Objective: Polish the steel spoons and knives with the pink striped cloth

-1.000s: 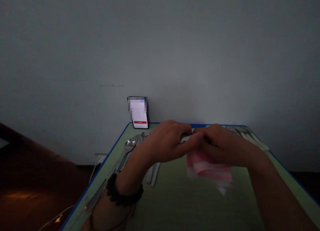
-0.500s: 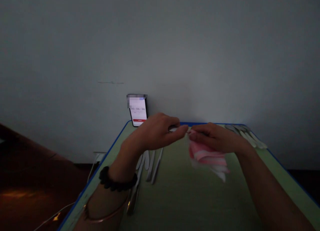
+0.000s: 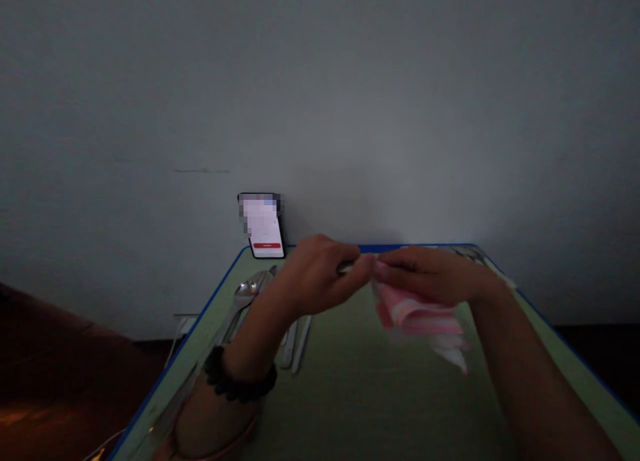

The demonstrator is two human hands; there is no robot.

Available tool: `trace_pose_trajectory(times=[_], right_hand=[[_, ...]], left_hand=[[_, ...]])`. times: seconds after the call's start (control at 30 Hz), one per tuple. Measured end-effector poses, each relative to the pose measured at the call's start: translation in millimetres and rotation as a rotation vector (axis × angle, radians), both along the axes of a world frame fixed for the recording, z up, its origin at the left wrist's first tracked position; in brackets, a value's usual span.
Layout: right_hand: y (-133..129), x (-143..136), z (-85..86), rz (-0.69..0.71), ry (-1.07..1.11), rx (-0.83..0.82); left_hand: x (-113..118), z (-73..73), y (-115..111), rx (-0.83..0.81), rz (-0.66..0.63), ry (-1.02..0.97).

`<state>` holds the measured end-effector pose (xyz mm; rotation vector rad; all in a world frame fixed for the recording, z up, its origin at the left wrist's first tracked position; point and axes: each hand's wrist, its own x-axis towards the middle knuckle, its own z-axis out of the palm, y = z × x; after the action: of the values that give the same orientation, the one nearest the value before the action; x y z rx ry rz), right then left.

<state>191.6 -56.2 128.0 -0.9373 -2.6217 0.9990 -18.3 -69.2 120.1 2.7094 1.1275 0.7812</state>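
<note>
My left hand (image 3: 325,274) is closed around a shiny metal piece of cutlery (image 3: 345,267). Only a small bit shows between thumb and fingers, so I cannot tell which kind it is. My right hand (image 3: 425,274) pinches a pink and white striped cloth (image 3: 417,314), which hangs below the fingers. The fingertips of both hands meet above the middle of the table, the cloth's upper edge between them. Left of my left forearm lie spoons (image 3: 246,289) and other cutlery, partly hidden by the arm. Knife-like pieces (image 3: 299,348) lie just right of it.
A phone (image 3: 265,228) with a lit screen leans on the wall at the table's back left. More cutlery (image 3: 473,253) lies at the back right, partly behind my right hand. The green table (image 3: 380,401) has a blue edge; a white cable (image 3: 173,351) hangs at its left.
The view has turned slightly to the right, so the phone sits farther left. Spoons behind my left forearm have come into sight. Both hands keep their grips, fingertips slightly closer together.
</note>
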Motion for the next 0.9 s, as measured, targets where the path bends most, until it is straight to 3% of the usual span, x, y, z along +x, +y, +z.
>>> trace_pose_trajectory(times=[0.17, 0.43, 0.6, 0.9], right_hand=[[-4.3, -10.2, 2.1, 0.043, 0.015, 0.058], [8.6, 13.0, -2.9, -0.032, -0.043, -0.013], [13.7, 22.2, -7.5, -0.119, -0.046, -0.042], [8.5, -4.5, -8.7, -0.124, -0.032, 0.077]], left_hand=[[13.3, -2.2, 0.0, -0.022, -0.043, 0.063], [-20.1, 2.6, 10.0, -0.022, -0.001, -0.008], [-23.3, 0.9, 11.5, -0.023, 0.063, -0.024], [-20.8, 5.0, 9.5, -0.027, 0.113, -0.017]])
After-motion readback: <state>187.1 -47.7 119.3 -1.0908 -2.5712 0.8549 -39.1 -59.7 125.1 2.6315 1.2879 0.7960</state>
